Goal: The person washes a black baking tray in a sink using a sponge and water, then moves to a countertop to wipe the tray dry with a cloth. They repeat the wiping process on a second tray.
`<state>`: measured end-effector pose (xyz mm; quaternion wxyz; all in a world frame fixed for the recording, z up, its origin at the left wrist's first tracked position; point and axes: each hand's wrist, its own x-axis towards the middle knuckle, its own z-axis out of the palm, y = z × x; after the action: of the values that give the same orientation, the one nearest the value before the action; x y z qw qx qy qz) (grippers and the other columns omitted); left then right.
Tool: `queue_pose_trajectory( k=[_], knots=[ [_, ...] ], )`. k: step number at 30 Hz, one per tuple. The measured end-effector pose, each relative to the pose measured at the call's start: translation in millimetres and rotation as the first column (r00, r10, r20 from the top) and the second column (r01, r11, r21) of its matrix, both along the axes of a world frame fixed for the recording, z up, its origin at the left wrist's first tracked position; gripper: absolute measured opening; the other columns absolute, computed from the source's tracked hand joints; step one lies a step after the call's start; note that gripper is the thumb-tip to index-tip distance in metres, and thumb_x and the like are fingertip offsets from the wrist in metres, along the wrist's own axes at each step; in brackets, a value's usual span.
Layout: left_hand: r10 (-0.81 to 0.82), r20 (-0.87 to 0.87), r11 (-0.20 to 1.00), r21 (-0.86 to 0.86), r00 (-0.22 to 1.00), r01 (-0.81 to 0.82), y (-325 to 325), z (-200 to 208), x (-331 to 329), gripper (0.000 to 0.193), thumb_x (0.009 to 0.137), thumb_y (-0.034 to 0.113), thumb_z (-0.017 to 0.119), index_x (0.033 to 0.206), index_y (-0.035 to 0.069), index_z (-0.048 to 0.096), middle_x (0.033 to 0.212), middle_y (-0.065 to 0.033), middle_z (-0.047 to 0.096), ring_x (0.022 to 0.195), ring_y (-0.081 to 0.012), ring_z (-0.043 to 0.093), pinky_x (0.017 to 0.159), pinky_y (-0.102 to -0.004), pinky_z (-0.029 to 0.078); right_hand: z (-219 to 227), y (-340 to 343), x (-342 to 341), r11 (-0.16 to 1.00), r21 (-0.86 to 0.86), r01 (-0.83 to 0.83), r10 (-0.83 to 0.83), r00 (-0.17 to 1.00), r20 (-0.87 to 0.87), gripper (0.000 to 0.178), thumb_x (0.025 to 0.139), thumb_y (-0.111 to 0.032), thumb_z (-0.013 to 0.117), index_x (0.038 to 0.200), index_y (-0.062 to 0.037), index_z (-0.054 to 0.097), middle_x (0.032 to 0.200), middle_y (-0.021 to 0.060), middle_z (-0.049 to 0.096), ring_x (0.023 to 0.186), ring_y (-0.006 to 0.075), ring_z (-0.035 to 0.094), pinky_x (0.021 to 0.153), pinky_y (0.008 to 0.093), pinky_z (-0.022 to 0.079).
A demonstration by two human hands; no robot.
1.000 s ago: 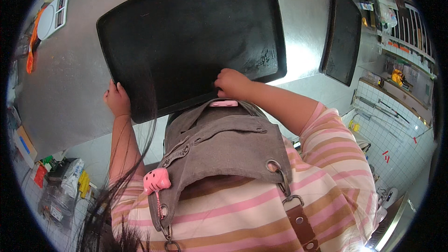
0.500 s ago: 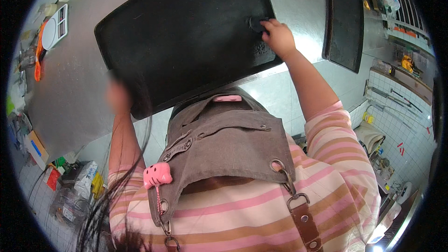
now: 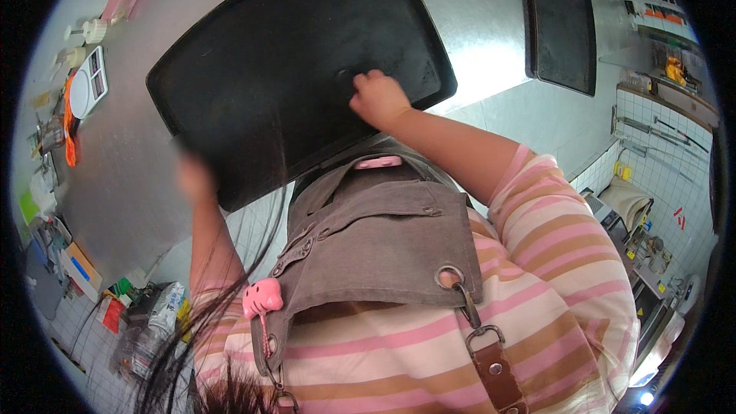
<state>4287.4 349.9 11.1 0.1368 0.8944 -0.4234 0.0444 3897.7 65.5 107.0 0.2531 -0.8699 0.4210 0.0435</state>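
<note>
Closest to my head cam is a soft striped shirt (image 3: 383, 372) in cream, pink and brown, with dark hair (image 3: 172, 337) straggling over the left side. Over it sits a grey-brown apron (image 3: 376, 249), a heavy, matte, slightly creased cloth with metal eyelets, plus a riveted brown strap (image 3: 498, 379) and a chubby glossy pink charm (image 3: 263, 297). Left hand (image 3: 196, 178) is a smear on my feed, right at the tray's short left edge, so I honestly can't tell what its fingers are doing. Right hand (image 3: 381, 100) is sharper: fingers curled in close together, low over the tray, with a small dark bit (image 3: 343, 74) by the fingertips. Black on black, so I can't tell if they're pinching it.

The black tray (image 3: 284, 54) is right in front of the apron: dull dark finish, faint scuffs, rounded corners, raised rim. Long axis goes side to side but slanted, right end pointing away from the wearer. My fisheye bows its edges a bit.

It's on a brushed-looking grey metal counter (image 3: 115, 192), with a white scale (image 3: 79, 94) off left and a second dark tray (image 3: 563, 27) well apart on the right. Way off right there's white square tiling (image 3: 652, 157).
</note>
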Motion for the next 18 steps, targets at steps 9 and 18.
queue_pose_trajectory(
  k=[9,18],
  knots=[
    [-0.040,0.189,0.999,0.022,0.981,0.037,-23.7,29.2,-22.1,0.016,0.093,0.017,0.056,0.081,0.008,0.061,0.067,-0.0096,0.058,0.055,-0.0273,0.056,0.048,-0.0396,0.044,-17.1,60.2,62.9,0.972,0.170,-0.162,0.102,0.944,0.313,0.025,0.078,-0.021,0.067,0.095,-0.0033,0.067,0.098,0.0213,0.063,0.089,0.0396,0.063,0.078,0.0480,0.053],
    [-0.129,0.275,0.981,-0.107,0.953,0.163,-24.2,32.1,-18.6,0.018,0.091,0.018,0.057,0.075,0.011,0.060,0.063,-0.0081,0.054,0.050,-0.0259,0.049,0.044,-0.0399,0.036,2.9,-62.2,-102.2,0.800,-0.408,0.440,-0.477,0.879,0.015,0.029,0.085,-0.020,0.063,0.110,-0.0082,0.068,0.106,0.0198,0.061,0.097,0.0391,0.062,0.085,0.0464,0.053]
  ],
)
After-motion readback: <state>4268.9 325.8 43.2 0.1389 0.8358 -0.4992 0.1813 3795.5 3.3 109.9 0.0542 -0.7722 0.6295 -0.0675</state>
